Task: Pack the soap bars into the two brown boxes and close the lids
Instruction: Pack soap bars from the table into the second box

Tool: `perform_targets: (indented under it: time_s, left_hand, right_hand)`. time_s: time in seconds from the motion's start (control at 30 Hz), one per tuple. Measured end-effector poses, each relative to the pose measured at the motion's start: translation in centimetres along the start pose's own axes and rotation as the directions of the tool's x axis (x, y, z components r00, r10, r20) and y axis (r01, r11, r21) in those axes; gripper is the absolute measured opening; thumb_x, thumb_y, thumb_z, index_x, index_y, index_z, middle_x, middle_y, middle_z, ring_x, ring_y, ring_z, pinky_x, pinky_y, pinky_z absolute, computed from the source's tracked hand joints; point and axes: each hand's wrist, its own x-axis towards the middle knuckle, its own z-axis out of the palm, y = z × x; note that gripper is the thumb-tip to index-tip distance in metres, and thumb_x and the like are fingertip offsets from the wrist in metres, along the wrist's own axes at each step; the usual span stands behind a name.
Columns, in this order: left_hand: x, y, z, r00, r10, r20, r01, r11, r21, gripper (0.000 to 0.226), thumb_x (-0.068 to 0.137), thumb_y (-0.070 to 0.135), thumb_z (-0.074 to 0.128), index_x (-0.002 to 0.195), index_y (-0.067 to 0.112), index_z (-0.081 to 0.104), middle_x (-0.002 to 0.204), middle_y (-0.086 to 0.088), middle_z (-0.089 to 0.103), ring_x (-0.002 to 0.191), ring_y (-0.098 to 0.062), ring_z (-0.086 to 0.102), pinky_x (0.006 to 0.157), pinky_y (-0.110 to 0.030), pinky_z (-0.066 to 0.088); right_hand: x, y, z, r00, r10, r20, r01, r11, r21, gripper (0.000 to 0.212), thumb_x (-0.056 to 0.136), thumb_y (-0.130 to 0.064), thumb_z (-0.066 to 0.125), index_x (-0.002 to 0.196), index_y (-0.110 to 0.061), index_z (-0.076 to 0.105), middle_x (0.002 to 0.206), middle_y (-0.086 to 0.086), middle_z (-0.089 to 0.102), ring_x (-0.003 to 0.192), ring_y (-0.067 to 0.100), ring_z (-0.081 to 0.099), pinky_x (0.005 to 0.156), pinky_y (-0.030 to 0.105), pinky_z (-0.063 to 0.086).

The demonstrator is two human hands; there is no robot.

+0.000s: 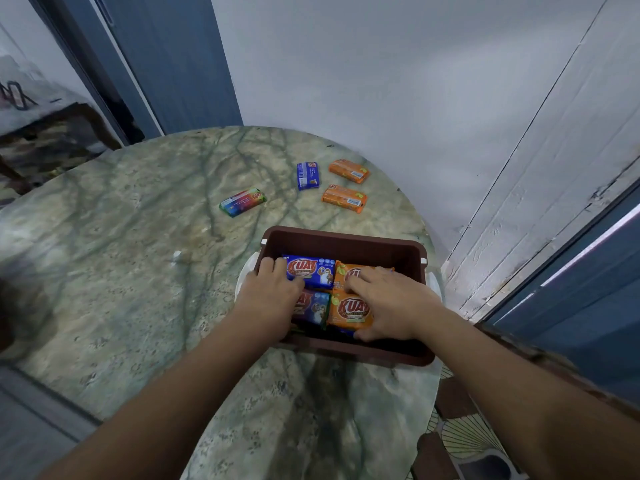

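Both grips (268, 292) (391, 303) on soap bars (349, 311) inside brown box (346, 242)

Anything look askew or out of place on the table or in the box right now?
Nothing damaged or spilled. Four soap bars lie loose beyond the brown box; the multicolored bar sits off to the left, apart from the others. Only one box shows.

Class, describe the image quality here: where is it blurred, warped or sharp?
Head view: the left edge of the table smears into blur; wide-angle distortion bends the wall lines at right; the soap bars in the brown box read sharply; lighting is soft, no strong glare.
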Motion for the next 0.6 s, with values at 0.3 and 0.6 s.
perform_targets:
  time_s: [0.3, 0.6]
  left_hand:
    - [1.4, -1.4, 0.7, 0.976, 0.208, -0.067, -0.218, 0.928, -0.302, 0.064, 0.077, 0.039, 0.082, 0.132, 0.035, 0.049, 0.135, 0.004, 0.043, 0.116, -0.019, 0.040, 0.095, -0.036, 0.045]
    - [1.8, -1.6, 2.0, 0.973, 0.196, -0.121, -0.227, 0.905, -0.361, 0.065, 0.081, 0.037, 0.081, 0.139, 0.037, 0.052, 0.138, 0.008, 0.045, 0.121, -0.016, 0.041, 0.102, -0.035, 0.043]
  right_hand:
    - [-0.2, -0.2, -0.3, 1.000, 0.001, 0.023, -0.001, 1.000, 0.006, 0.085, 0.074, -0.069, 0.074, 0.142, -0.031, 0.038, 0.136, -0.005, 0.047, 0.122, 0.018, 0.047, 0.102, 0.037, 0.045]
    - [-0.1, -0.4, -0.6, 0.999, 0.019, 0.043, -0.020, 1.000, 0.007, 0.085, 0.074, -0.068, 0.075, 0.142, -0.031, 0.038, 0.138, -0.005, 0.046, 0.124, 0.018, 0.048, 0.103, 0.037, 0.045]
